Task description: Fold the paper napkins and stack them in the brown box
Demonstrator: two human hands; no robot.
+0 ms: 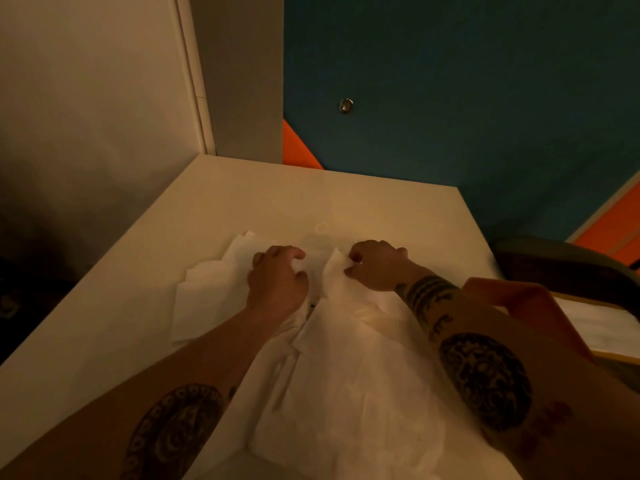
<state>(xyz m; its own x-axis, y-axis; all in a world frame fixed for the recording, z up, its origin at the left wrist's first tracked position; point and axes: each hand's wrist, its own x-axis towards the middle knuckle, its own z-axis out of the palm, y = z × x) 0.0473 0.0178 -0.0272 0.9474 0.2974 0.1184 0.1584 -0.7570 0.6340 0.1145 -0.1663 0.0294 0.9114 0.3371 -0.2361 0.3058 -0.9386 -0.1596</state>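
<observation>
A large white paper napkin [349, 368] lies spread on the white table [145, 271], reaching from its near edge to its middle. My left hand [277, 278] pinches the napkin's far left corner. My right hand [375, 263] pinches the far right corner, which is lifted slightly. A loose pile of more white napkins [207, 282] lies to the left of my left hand, partly under it. The brown box [609, 334] shows at the right edge behind my right forearm, with white paper inside; most of it is hidden.
A dark chair back [561, 265] stands to the right of the table. Behind the table are a white wall, a grey pillar and a teal floor with orange patches. The table's far half is bare.
</observation>
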